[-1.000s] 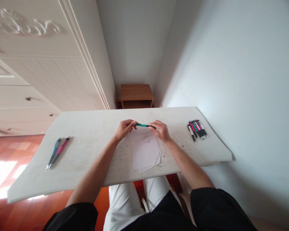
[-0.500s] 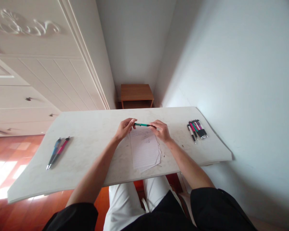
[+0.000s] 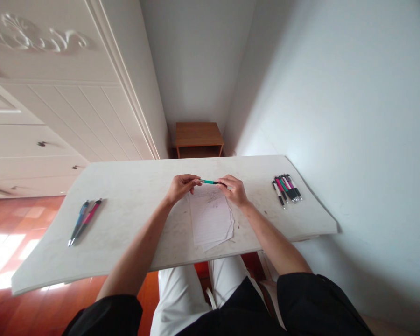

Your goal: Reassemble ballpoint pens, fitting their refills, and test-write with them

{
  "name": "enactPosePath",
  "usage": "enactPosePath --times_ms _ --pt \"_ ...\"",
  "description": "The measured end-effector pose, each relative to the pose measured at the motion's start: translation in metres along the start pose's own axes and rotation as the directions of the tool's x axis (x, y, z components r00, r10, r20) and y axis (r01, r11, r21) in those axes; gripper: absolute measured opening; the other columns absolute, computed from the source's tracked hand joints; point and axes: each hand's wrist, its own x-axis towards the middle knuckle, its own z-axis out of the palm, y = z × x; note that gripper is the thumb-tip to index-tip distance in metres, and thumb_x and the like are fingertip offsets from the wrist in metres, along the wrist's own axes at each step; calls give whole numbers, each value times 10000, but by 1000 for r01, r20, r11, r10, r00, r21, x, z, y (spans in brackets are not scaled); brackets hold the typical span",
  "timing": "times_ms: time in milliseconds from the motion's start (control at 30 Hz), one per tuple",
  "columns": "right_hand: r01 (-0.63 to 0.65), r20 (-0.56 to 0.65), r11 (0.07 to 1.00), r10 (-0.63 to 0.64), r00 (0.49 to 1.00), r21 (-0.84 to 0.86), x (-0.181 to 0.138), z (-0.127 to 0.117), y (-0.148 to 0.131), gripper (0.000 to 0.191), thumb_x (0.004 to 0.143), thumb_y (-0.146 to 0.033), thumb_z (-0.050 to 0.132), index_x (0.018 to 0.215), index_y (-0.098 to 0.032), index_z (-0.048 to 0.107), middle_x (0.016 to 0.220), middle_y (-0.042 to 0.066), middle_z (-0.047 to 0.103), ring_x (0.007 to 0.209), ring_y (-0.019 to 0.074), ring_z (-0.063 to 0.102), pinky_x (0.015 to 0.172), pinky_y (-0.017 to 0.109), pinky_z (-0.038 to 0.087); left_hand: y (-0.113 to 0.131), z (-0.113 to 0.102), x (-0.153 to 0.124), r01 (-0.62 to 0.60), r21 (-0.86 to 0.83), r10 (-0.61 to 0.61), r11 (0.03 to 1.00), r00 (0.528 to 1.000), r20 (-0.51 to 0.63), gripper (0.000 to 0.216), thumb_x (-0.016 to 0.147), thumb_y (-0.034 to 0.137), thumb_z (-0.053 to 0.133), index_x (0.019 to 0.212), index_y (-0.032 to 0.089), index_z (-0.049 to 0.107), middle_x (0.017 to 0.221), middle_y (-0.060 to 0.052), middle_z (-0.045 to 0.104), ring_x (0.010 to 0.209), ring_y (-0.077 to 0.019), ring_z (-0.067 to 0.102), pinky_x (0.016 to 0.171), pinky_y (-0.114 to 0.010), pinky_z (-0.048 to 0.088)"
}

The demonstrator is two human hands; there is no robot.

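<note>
A green pen (image 3: pixel 208 182) lies level between my two hands, just above the far edge of a small stack of lined paper (image 3: pixel 210 219). My left hand (image 3: pixel 181 186) pinches the pen's left end with closed fingers. My right hand (image 3: pixel 234 189) grips the right end, fingers curled. Both hands hover over the middle of the white table (image 3: pixel 133 214). The top sheet carries some scribbles near the hands.
Two pens, one blue and one pink (image 3: pixel 83 219), lie together at the table's left. A bunch of several pens (image 3: pixel 287 188) lies at the right, near the wall. A wooden side table (image 3: pixel 198 138) stands beyond; a white wardrobe is left.
The hands have barely shifted; the left fingers have closed a little further over the pen's left end. The pen stays level between them.
</note>
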Motion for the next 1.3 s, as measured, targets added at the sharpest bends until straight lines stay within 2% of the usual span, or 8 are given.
enactPosePath --times_ms 400,533,633,733,867,1033,1133,1300 --pt "-7 18 997 5 1000 80 4 2 5 292 878 -473 606 889 -197 701 800 52 653 736 176 607 707 304 511 0 -1 1 -86 0 86 996 994 -71 375 674 439 798 869 120 769 715 -90 737 524 -112 536 506 -254 441" --pt "-21 -8 993 22 1000 120 6 -2 14 430 807 -494 691 1117 -200 646 919 60 654 821 189 621 808 345 520 0 -3 2 -84 -22 81 996 992 -96 388 697 450 778 887 112 752 751 -100 743 535 -108 526 503 -245 427" --pt "-63 -111 992 76 991 112 8 -11 21 425 862 -467 630 1206 -219 602 960 59 648 860 195 624 851 368 516 -2 -5 4 -97 -34 92 995 987 -129 394 718 455 760 904 109 737 743 -95 740 517 -95 496 493 -235 410" --pt "-100 -187 995 98 978 -4 8 -17 32 298 909 -387 565 1137 -215 651 1009 76 623 878 196 615 850 370 516 -5 -6 6 -105 -16 101 994 984 -149 399 737 469 737 906 107 729 713 -86 730 492 -85 468 478 -225 391" --pt "-162 -90 969 147 985 -188 5 -16 49 196 857 -241 605 1011 -200 718 973 83 623 857 201 606 866 383 507 -7 -7 7 -93 42 99 995 983 -157 411 753 499 711 883 109 718 682 -79 717 471 -86 466 464 -218 387" --pt "-173 -33 958 170 985 -231 4 -13 52 158 836 -173 594 855 -204 748 844 64 662 812 197 619 814 360 511 -8 -8 7 -76 80 89 994 982 -169 411 768 521 685 846 117 702 684 -75 716 457 -85 475 457 -213 395" --pt "-203 -66 970 196 978 -135 5 -12 45 177 850 -237 577 894 -190 742 874 69 703 763 186 641 758 338 524 -7 -9 7 -67 86 81 994 980 -183 421 767 528 685 838 113 696 692 -81 718 457 -82 478 457 -208 403" --pt "-333 -68 929 347 935 163 8 -4 33 196 815 -325 609 897 -180 711 828 61 737 707 203 704 680 321 551 -6 -9 7 -65 87 80 994 980 -181 425 773 532 679 834 111 695 708 -88 722 469 -84 489 462 -206 412"
